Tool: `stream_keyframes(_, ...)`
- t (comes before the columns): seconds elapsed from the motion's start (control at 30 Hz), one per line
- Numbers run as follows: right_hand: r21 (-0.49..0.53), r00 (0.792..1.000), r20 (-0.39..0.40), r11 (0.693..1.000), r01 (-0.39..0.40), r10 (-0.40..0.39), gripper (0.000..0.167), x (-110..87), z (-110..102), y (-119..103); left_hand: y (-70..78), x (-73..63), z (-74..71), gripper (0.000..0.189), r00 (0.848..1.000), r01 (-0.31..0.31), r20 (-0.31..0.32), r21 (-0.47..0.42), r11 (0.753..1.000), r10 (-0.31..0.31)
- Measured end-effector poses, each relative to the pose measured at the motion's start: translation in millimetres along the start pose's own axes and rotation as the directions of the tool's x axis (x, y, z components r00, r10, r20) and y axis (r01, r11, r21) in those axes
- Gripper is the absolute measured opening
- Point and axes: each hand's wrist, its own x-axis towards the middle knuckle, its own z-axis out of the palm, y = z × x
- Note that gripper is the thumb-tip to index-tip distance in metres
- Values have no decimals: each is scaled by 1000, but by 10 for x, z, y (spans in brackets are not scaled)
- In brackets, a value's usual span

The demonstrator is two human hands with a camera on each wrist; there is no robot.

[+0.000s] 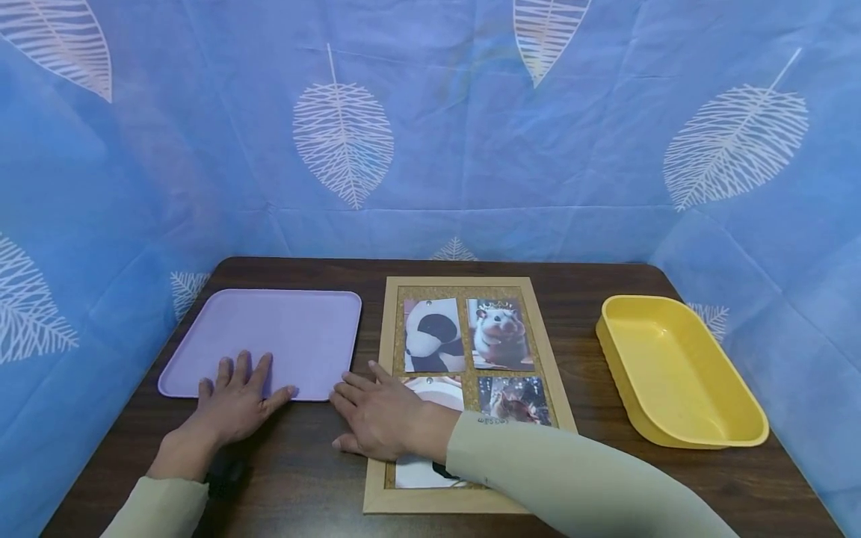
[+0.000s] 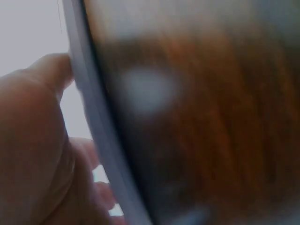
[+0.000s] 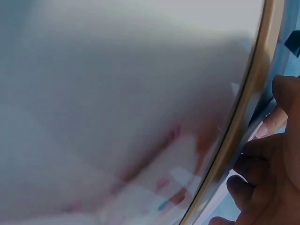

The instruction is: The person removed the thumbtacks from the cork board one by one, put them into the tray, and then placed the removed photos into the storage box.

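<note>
A flat lilac tray (image 1: 303,329) lies at the left of the table. My left hand (image 1: 232,407) rests on its front edge, fingers straight and spread; the left wrist view shows the fingers (image 2: 51,70) beside the rim. Right of the tray lies a light wooden photo frame (image 1: 542,344) holding several animal pictures, among them a panda (image 1: 437,336) and a hamster (image 1: 501,336). My right hand (image 1: 386,418) reaches across the frame's left border, its extended fingers at the tray's near right corner. The right forearm hides part of the lower pictures.
A deep yellow tub (image 1: 679,373) stands at the right of the dark wooden table (image 1: 303,478). Blue cloth (image 1: 471,149) with white leaf prints hangs behind and along both sides.
</note>
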Motion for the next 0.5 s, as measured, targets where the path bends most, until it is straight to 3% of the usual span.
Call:
stream_keyframes(0.17,4,999,-9,999,37,-37,71,-104,22,-13,54,-5,-31,115,994,30,106,-11,999,-29)
stream_keyframes(0.37,13,998,-6,998,57,-57,69,-205,37,-47,116,-93,-29,120,982,79,176,-46,996,-69)
stream_keyframes(0.5,12,997,-2,997,82,-82,69,-283,39,-101,108,-151,-14,122,979,75,195,-40,996,-66)
